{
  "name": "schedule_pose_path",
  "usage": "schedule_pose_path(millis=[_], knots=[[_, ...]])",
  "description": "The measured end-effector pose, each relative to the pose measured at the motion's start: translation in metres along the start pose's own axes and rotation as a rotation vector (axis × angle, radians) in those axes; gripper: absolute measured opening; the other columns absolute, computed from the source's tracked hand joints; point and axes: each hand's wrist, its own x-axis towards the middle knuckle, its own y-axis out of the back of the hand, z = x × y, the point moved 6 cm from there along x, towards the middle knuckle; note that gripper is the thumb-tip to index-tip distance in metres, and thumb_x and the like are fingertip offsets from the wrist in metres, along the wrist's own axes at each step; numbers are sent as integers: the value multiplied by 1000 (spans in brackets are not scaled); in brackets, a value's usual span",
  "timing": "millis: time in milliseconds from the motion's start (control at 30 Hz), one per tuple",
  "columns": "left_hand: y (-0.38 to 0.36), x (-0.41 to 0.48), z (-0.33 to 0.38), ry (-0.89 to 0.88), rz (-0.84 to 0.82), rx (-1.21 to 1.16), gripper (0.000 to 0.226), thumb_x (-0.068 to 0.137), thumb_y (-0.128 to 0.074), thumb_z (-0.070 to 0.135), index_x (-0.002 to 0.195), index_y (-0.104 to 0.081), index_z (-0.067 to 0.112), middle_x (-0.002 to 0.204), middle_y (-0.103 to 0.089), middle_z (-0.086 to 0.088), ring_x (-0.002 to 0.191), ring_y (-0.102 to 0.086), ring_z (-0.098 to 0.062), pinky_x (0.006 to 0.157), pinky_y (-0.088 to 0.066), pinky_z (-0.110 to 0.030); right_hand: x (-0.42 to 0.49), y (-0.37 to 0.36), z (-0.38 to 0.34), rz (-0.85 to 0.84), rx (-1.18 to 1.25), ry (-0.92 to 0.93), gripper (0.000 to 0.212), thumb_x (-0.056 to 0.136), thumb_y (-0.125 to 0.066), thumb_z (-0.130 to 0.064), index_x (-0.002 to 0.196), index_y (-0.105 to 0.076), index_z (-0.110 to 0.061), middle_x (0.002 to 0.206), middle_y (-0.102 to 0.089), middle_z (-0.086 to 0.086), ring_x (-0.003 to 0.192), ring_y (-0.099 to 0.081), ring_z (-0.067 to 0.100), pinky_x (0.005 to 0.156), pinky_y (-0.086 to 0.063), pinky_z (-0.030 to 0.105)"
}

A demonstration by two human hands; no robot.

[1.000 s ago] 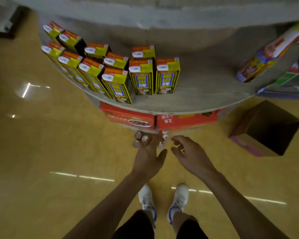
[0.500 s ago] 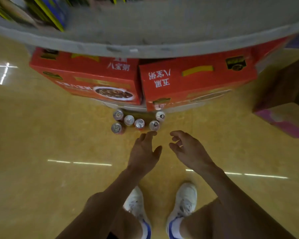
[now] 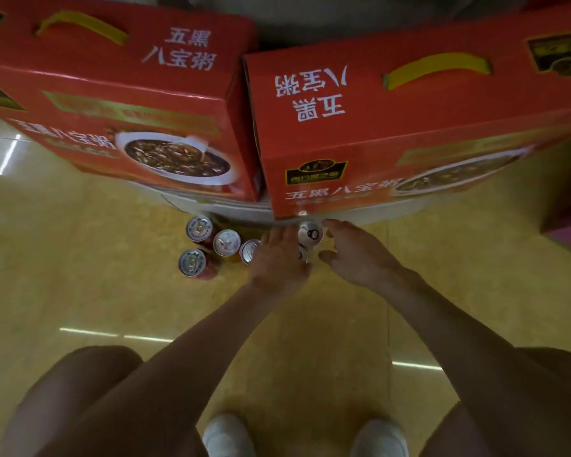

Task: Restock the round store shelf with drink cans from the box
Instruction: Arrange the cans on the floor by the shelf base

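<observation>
Reaching down, the person has the left hand (image 3: 279,257) over the drink cans (image 3: 226,242), which stand on the floor (image 3: 80,291) just below two red boxes (image 3: 409,127). Whether it holds one cannot be told. The right hand (image 3: 356,255) spreads its fingers (image 3: 332,224) wide beside a white-topped can (image 3: 310,234).

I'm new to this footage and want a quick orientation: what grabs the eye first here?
Two big red cartons with yellow handles fill the top: the left carton and the right carton. Below their edge, silver-topped cans stand clustered on the yellow floor, where the left hand reaches over some and the right hand spreads beside one.
</observation>
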Motion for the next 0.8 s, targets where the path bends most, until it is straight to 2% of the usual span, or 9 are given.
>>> schedule_pose_path(millis=[200, 333, 433, 567, 733, 800], knots=[[-22, 21, -13, -13, -99, 99, 89, 79, -77, 39, 150, -29, 14, 143, -45, -12, 132, -43, -32, 106, -41, -42, 21, -1, 27, -23, -79, -39, 66, 99, -60, -24, 155, -27, -12, 148, -46, 13, 133, -48, 31, 106, -44, 42], [-24, 22, -14, 4, -73, 112, 80, 75, -81, 34, 135, -32, 12, 130, -53, -11, 124, -49, -32, 93, -49, -45, 21, -8, 35, -44, -94, -46, 69, 97, -61, -25, 155, -27, -11, 146, -48, 14, 131, -50, 32, 103, -47, 43], [-27, 18, -18, -15, -47, 133, 80, 77, -81, 32, 139, -32, 14, 127, -57, -10, 117, -56, -34, 87, -52, -47, 16, -20, 37, -85, -122, -32, 67, 97, -60, -26, 154, -27, -11, 144, -49, 14, 129, -52, 33, 102, -48, 45], [-16, 16, -19, -64, 21, 155, 50, 85, -69, 30, 126, -44, 16, 109, -66, -6, 100, -66, -32, 68, -42, -35, 10, -30, 39, -112, -130, 3, 58, 96, -60, -27, 147, -36, -12, 137, -54, 12, 122, -56, 31, 99, -49, 47], [11, 8, -7, -79, 1, -35, 39, 79, -67, 38, 114, -59, 25, 102, -69, 2, 95, -68, -24, 75, -55, -37, -4, -27, 32, -154, 2, 79, 71, 95, -66, -30, 155, -29, -20, 147, -50, 4, 126, -55, 23, 98, -47, 35], [22, 3, 1, -78, -21, -181, 37, 79, -72, 41, 111, -62, 24, 100, -69, 5, 93, -67, -17, 76, -55, -36, -10, -23, 25, -130, 70, 120, 71, 92, -70, -35, 152, -34, -23, 144, -52, 1, 120, -58, 20, 93, -47, 32]])
